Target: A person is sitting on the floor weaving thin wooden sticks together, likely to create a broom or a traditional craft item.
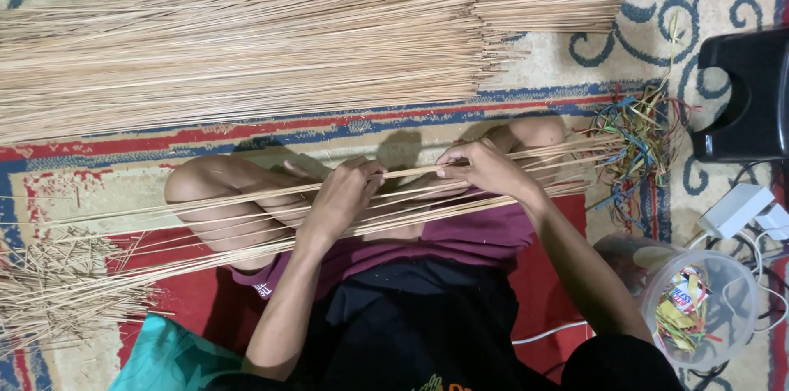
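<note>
Head view: both hands work a thin bundle of sticks (246, 231) lying across the lap — left hand (341, 198) with fingers clamped on the sticks, right hand (485, 169) pinching one stick — a big pile of sticks (246, 46) lies on the carpet (99, 169) beyond

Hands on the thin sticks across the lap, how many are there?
2. The left hand grips the sticks near the middle of the lap; the right hand pinches them further right, by the knee. No other hands show.
</note>
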